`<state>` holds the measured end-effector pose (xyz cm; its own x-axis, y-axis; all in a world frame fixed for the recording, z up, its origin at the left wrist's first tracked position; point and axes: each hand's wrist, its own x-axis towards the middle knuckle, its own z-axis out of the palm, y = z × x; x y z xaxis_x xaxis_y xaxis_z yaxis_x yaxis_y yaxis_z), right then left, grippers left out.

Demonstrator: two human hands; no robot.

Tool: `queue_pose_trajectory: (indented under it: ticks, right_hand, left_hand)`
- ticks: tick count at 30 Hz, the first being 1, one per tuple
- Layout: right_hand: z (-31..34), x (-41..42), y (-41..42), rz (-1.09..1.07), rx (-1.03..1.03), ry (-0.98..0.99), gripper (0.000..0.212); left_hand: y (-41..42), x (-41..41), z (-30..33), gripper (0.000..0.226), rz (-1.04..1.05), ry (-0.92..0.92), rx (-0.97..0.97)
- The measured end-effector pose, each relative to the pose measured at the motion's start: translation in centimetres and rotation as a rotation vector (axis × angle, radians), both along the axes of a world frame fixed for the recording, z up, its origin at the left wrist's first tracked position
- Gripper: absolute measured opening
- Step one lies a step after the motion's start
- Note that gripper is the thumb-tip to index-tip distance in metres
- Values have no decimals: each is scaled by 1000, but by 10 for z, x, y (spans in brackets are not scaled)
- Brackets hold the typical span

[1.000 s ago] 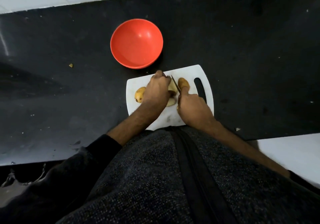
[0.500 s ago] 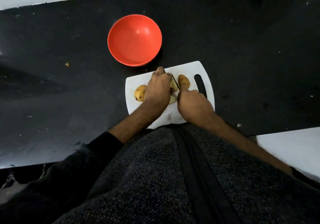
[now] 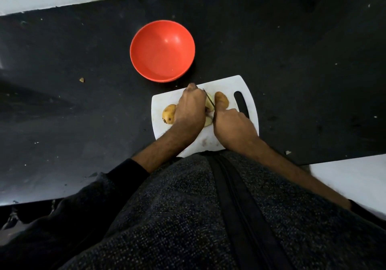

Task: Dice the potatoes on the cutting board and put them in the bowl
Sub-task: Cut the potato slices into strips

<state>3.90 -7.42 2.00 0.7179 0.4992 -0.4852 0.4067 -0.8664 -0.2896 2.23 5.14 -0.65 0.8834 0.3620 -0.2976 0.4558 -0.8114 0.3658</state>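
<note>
So the left hand is curled down over a potato that's being cut in the middle of the white cutting board, fingers pressing it in place. You only see pale slivers of that potato between the two hands. The right hand is wrapped around the knife handle, which is hidden inside the fist. The knife blade pokes out toward roughly 11 o'clock and sits on the potato right in the gap between the hands.

Two more whole potatoes are on the board. One peeks out at 9 o'clock of the left hand, long axis running about 1 to 7 o'clock. The other is at 12 o'clock of the right hand, just beside the board's handle slot, and its long axis runs about 11 to 5.

The red bowl sits on the black counter at around 11 o'clock from the board, close to its corner but not touching, and there's nothing in it. A little scrap lies on the counter well off at 9 o'clock of the bowl.
</note>
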Motion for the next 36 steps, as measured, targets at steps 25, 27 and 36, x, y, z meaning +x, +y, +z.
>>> queue_pose_trajectory:
  ticks: [25,27,36]
  right_hand:
    - [-16,-18,-33,62,-67,102,32]
    - [-16,-19,-35,50,-77,119,36]
    - [17,-11,-25,-10,-5,31,36]
  left_hand:
    - [-1,-2,-4,47,90,-83,-23]
    - [-1,-2,-4,49,96,-87,-29]
    - [3,-4,-1,50,103,-50,-61]
